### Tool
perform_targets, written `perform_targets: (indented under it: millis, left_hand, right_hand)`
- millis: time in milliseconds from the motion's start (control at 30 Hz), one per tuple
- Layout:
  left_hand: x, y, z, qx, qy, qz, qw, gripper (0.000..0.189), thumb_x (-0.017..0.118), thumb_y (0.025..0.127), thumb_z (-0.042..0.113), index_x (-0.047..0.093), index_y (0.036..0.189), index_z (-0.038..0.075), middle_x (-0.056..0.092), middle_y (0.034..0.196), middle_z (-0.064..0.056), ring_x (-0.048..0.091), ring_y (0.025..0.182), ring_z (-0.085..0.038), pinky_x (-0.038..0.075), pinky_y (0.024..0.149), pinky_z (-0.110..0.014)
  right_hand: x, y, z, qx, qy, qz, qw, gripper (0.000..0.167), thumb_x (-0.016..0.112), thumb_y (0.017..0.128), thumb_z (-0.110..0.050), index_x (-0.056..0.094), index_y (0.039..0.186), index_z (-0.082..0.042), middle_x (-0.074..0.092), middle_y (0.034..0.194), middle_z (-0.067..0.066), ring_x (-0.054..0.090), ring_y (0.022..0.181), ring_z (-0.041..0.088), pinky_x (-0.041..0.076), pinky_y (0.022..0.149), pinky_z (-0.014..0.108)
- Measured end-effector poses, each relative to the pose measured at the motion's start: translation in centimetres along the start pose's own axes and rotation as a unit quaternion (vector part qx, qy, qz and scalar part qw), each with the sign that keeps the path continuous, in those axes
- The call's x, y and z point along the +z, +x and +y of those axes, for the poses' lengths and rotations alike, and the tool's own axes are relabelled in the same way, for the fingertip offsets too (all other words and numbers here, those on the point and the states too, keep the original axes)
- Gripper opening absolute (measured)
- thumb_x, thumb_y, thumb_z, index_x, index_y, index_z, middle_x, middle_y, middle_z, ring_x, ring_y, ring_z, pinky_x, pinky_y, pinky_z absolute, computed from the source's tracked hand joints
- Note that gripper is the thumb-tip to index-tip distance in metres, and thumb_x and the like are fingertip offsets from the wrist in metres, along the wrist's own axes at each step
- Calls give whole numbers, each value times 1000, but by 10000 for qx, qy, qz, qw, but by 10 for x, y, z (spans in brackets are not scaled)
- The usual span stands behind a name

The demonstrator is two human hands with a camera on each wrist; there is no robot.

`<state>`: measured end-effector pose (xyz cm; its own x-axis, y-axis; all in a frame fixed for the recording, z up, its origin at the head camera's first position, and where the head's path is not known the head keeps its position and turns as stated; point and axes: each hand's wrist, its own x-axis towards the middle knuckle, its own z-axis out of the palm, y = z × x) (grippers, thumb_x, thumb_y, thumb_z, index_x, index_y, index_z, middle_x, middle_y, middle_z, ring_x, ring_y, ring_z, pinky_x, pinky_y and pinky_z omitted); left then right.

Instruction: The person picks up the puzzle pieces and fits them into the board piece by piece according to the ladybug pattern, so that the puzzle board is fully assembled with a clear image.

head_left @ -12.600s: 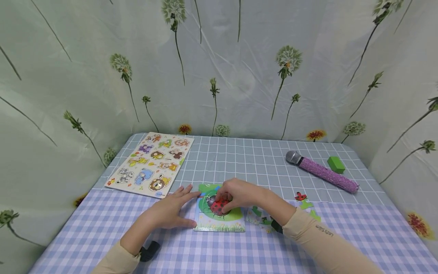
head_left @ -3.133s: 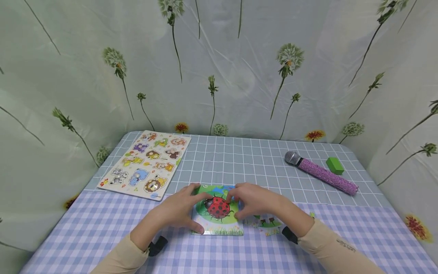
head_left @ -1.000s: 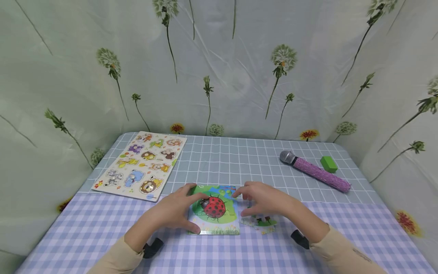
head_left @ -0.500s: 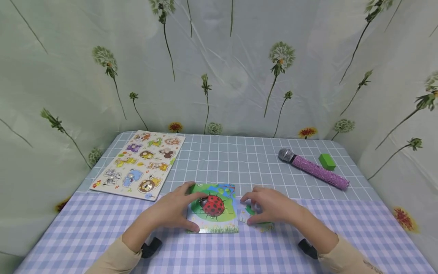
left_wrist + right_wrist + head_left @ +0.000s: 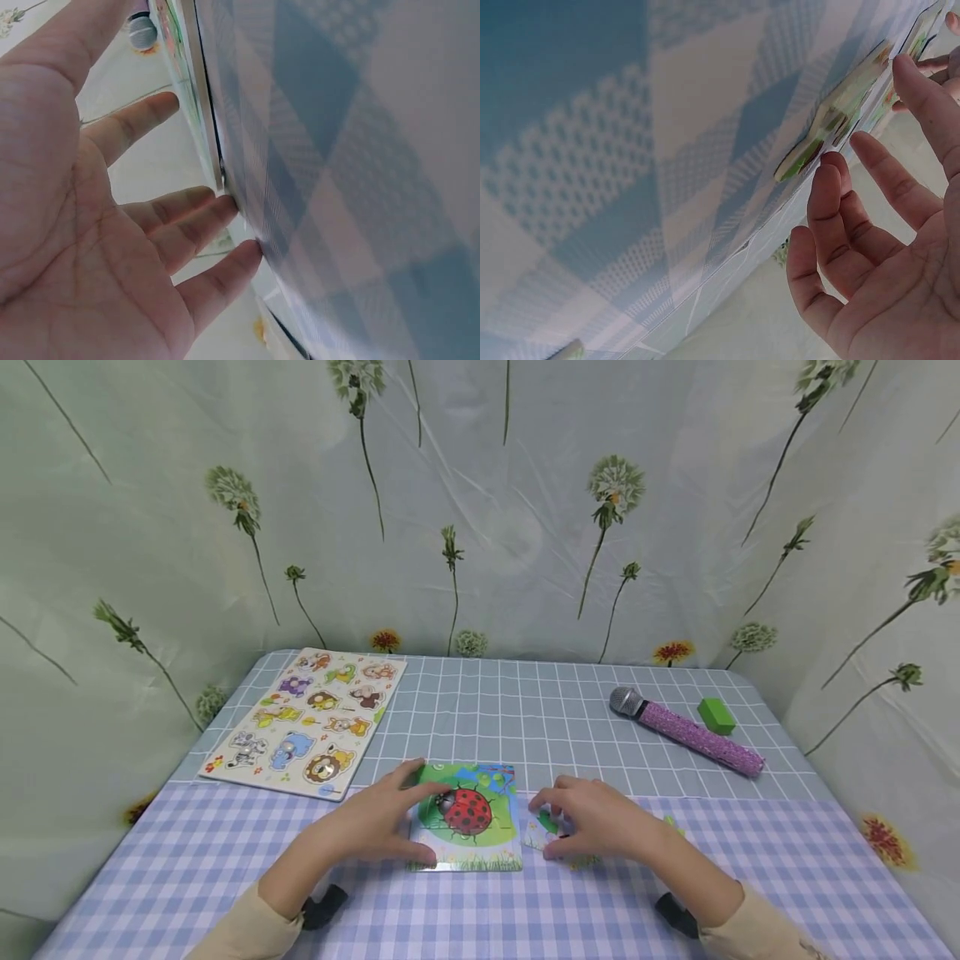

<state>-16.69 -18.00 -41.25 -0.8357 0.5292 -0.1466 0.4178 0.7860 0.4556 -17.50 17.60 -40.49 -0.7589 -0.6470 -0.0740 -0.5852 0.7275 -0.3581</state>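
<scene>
A small ladybug jigsaw puzzle (image 5: 487, 847) lies flat in front of me, with piece seams showing across its picture. My left hand (image 5: 371, 818) rests at its left side, fingers spread; the thumb is by the lower left corner and the index finger reaches over the picture. In the left wrist view the palm (image 5: 82, 225) holds nothing. Just right of the puzzle, my right hand (image 5: 603, 818) arches over several loose puzzle pieces (image 5: 534, 833), index finger and thumb down at their left part. The right wrist view shows loosely bent fingers beside the pieces (image 5: 825, 124).
An animal peg puzzle board (image 5: 292, 768) lies at the back left. A microphone (image 5: 697, 737) with a purple glittery handle and a green block (image 5: 716, 716) lie at the back right. A green piece (image 5: 671, 822) shows behind the right forearm. A floral curtain (image 5: 517, 527) encloses the table.
My right hand has left the ladybug puzzle and moved right, onto the loose pieces. The ladybug, partly covered by that hand at first, is now in view. My left hand stays at the puzzle's left side.
</scene>
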Motion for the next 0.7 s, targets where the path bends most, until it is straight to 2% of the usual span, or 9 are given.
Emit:
perform_targets:
  millis: [333, 533, 700]
  left_hand:
    - [-3, -21, -11, -324, -168, 9, 9993, 102, 90, 76, 62, 48, 162, 29, 28, 175, -25, 36, 157, -53, 40, 119, -73]
    - [-1, -23, -12, -260, -47, 13, 9996, 106, 88, 77, 66, 46, 164, 24, 33, 175, -19, 33, 160, -49, 38, 123, -70]
    - [-1, -24, -11, -280, 50, 27, 9996, 104, 88, 77, 66, 47, 163, 24, 34, 175, -17, 32, 161, -49, 37, 124, -70]
  right_hand:
    - [1, -1, -1, -102, 21, 16, 9999, 50, 92, 84, -45, 77, 125, -20, 70, 102, -7, 70, 91, 11, 55, 76, 30]
    - [0, -2, -1, -17, 99, -28, 9999, 47, 91, 85, -42, 77, 125, -21, 69, 101, -7, 67, 88, 8, 54, 74, 29]
    - [1, -1, -3, -11, 118, -33, 9999, 43, 91, 86, -40, 77, 123, -22, 69, 100, -8, 65, 87, 6, 54, 74, 29]
